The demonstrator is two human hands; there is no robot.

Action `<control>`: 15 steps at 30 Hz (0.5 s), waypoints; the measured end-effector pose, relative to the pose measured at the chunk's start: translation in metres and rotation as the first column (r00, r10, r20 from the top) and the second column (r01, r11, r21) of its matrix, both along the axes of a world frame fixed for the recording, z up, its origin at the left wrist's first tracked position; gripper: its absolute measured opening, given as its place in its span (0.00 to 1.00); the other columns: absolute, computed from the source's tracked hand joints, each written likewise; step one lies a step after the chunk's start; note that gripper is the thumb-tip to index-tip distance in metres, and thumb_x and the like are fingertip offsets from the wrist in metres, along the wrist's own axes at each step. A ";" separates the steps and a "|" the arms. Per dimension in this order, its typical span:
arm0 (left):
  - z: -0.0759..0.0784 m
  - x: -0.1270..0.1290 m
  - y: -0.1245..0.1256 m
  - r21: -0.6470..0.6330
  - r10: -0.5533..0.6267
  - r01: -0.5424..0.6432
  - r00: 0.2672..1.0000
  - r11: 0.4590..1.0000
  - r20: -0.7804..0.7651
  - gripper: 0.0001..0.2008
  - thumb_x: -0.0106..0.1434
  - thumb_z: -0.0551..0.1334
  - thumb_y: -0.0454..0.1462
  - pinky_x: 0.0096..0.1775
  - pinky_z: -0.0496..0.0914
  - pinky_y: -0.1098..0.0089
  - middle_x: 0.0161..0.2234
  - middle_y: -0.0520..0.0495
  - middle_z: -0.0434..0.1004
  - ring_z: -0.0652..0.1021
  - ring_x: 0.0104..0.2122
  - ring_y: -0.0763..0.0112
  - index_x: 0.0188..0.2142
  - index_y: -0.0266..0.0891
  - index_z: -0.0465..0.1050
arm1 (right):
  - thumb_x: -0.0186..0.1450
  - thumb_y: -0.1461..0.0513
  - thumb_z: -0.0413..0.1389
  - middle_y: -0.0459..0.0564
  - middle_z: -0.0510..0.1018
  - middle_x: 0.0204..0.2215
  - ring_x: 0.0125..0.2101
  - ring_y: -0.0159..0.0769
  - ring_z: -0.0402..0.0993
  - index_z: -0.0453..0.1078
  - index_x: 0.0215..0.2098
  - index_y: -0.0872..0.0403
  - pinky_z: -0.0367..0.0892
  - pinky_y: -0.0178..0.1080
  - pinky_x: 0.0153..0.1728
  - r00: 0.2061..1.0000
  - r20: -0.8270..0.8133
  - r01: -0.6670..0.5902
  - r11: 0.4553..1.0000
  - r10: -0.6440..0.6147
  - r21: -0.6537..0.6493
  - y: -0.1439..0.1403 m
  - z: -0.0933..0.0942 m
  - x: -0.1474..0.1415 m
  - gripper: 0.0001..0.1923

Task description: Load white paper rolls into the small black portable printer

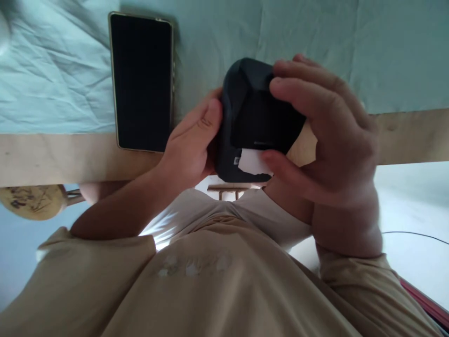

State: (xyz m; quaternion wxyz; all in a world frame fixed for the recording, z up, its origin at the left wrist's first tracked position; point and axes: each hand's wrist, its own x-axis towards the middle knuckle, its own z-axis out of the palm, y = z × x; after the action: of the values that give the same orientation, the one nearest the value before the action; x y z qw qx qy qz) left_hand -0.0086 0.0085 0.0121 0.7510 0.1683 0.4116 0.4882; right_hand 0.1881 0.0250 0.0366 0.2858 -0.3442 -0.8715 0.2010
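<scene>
A small black label printer (261, 112) with rounded corners is held up over the table's front edge. From beneath its dark lid a white paper strip (250, 162) with an uneven edge sticks out. My left hand (191, 140) is closed on the printer's left side, thumb along the edge and the other fingers mostly hidden behind it. My right hand (326, 121) spans the right side, fingertips at the upper right of the lid and thumb at the paper strip.
A phone (142, 84) with a dark screen lies left of the printer, its lower end over the wooden table edge (59, 157). Wrinkled pale green cloth (217, 32) covers the table. Below left is a round stool (35, 201); a thin cable (416, 233) runs at right.
</scene>
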 end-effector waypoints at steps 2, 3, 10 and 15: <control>-0.006 -0.005 -0.004 0.128 -0.013 0.014 1.000 0.992 -0.014 0.14 0.75 0.58 0.43 0.35 0.79 0.74 0.33 0.50 0.79 0.83 0.39 0.68 0.44 0.39 0.80 | 0.70 0.60 0.58 0.52 0.72 0.64 0.68 0.37 0.67 0.63 0.64 0.54 0.61 0.48 0.77 0.999 0.016 0.034 0.999 -0.034 -0.022 0.000 -0.001 0.000 0.25; -0.008 -0.007 -0.006 0.145 0.020 -0.016 0.999 0.989 -0.028 0.13 0.75 0.59 0.43 0.36 0.78 0.75 0.33 0.51 0.79 0.82 0.41 0.68 0.43 0.38 0.80 | 0.70 0.59 0.58 0.50 0.71 0.64 0.69 0.37 0.66 0.63 0.64 0.50 0.61 0.49 0.77 0.998 0.028 0.056 0.998 -0.055 -0.034 -0.001 -0.001 0.000 0.25; -0.013 -0.007 -0.005 0.049 0.244 -0.239 0.958 0.970 -0.153 0.10 0.72 0.63 0.36 0.36 0.72 0.77 0.27 0.53 0.74 0.80 0.36 0.74 0.32 0.35 0.75 | 0.68 0.59 0.62 0.60 0.69 0.65 0.69 0.43 0.65 0.64 0.65 0.59 0.62 0.50 0.74 0.997 -0.081 -0.022 0.999 0.020 -0.030 0.010 -0.006 -0.007 0.30; -0.011 -0.007 0.000 0.002 0.115 -0.116 0.989 0.993 0.096 0.16 0.76 0.53 0.40 0.45 0.80 0.66 0.29 0.51 0.76 0.84 0.43 0.66 0.38 0.38 0.78 | 0.65 0.49 0.64 0.53 0.71 0.59 0.64 0.46 0.68 0.69 0.61 0.49 0.70 0.49 0.66 0.966 -0.200 0.168 0.986 -0.165 -0.002 0.006 -0.015 -0.010 0.30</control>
State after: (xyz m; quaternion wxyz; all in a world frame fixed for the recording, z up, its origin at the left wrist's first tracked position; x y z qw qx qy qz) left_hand -0.0155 0.0081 0.0010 0.7398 0.1232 0.3823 0.5398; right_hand 0.1785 0.0315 0.0214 0.3903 -0.3921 -0.8078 0.2034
